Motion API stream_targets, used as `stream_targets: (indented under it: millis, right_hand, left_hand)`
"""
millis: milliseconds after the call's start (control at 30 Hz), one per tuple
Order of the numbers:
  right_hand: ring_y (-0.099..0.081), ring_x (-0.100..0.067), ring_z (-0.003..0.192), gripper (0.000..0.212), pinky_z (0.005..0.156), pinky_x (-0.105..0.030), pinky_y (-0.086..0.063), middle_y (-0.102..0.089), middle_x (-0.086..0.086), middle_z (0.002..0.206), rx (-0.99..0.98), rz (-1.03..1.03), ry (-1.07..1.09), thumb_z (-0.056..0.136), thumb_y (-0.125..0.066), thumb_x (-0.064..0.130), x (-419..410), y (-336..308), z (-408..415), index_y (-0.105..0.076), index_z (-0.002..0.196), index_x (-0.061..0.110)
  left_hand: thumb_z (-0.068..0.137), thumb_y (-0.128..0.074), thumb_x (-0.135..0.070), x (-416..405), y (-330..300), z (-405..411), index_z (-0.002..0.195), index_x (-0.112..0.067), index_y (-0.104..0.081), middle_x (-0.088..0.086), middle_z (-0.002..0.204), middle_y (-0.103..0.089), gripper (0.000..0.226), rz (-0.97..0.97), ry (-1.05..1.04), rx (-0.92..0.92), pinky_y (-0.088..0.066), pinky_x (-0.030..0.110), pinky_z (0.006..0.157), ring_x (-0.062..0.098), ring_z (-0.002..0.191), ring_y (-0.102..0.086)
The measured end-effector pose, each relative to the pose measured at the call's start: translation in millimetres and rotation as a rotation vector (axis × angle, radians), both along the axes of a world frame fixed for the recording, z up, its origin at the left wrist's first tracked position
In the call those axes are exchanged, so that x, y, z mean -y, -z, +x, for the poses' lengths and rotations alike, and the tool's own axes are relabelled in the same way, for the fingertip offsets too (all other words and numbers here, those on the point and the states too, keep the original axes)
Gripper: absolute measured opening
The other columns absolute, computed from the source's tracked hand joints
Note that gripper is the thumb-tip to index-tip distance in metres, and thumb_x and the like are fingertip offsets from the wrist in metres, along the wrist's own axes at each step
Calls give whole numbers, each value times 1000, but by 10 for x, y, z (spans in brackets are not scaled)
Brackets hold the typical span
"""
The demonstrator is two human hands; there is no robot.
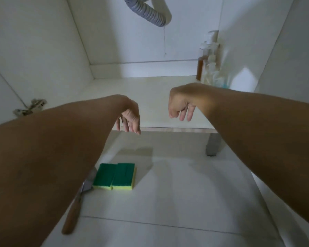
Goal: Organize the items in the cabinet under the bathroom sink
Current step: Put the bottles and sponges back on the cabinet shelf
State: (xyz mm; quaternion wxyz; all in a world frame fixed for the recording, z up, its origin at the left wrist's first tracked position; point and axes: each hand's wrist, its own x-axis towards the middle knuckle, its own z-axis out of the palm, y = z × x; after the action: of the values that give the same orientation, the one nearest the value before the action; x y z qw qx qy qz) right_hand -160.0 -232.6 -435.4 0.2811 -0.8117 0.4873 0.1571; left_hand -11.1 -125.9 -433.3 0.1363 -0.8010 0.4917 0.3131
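Reaching both arms forward toward the open cabinet (132, 97) under the sink; my left hand (130, 116) is hanging limp from the wrist, fingers drooping downward and loose, gripping nothing; my right hand (181, 106) is hovering opposite it, also holding nothing, its fingers loosely curled and pointing down; the two hands are near each other but apart, both sitting above the front edge of the cabinet floor.

Two sponges (115, 176), green scouring side up with yellow foam showing at the near edge, are lying side by side and touching on the tiled floor (185, 202) outside the cabinet, below my left hand; a scraper (77, 205) with a wooden handle and a metal blade is lying just to their left, its blade end next to the left sponge and partly hiding under my left forearm.

Inside the cabinet, a cluster of bottles (210, 65) is standing against the right wall toward the back corner; one is holding brown liquid, the others are looking clear or white, details blurring; a grey corrugated drain hose (148, 13) is curving down from the top; a metal door hinge (30, 106) is showing on the left side; a grey cabinet leg (212, 144) is standing on the floor at the right front.
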Motion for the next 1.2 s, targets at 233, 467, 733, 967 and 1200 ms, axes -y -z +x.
stream_targets:
  millis: [233, 467, 733, 967, 1200]
  right_hand:
    - [-71, -29, 96, 33, 83, -49, -59, -70, -13, 109, -90, 28, -74, 85, -72, 22, -429, 554, 513, -67, 112, 4]
    - [-69, -25, 99, 43, 78, -38, -61, -67, -15, 111, 6, 56, -206, 91, -71, 23, -1023, 1229, 875, -57, 127, 4]
    - [-65, -28, 98, 53, 89, -39, -55, -68, -10, 114, -28, -134, -393, 79, -81, 33, -1279, 1829, 1223, -65, 121, 5]
    - [-49, -26, 117, 85, 92, -40, -49, -50, -5, 125, 32, -188, -447, 64, -88, 38, -1375, 2298, 1368, -45, 134, 14]
    - [-47, -26, 118, 99, 92, -42, -48, -46, -4, 129, -28, -217, -475, 56, -92, 38, -1385, 2533, 1407, -37, 133, 13]
  left_hand:
    - [78, -81, -18, -443, 537, 464, 126, -5, -61, 9, 114, -68, 53, 72, 5, -24, -55, 45, 92, 23, 111, -64]
    - [81, -78, -26, -834, 1110, 850, 148, -6, -36, 13, 147, -44, 81, 149, 128, 118, -49, 36, 97, 32, 132, -47]
    - [68, -87, -37, -981, 1661, 1266, 156, -18, -13, 6, 160, -19, 116, 65, 302, 192, -25, 38, 115, 26, 146, -21]
    - [60, -90, -41, -925, 2111, 1358, 143, -13, -30, 6, 131, -45, 106, 54, 497, 267, -47, 38, 95, 24, 119, -49]
    - [53, -92, -42, -969, 2449, 1404, 144, -10, -28, 8, 135, -45, 116, -7, 511, 337, -41, 47, 103, 28, 125, -45]
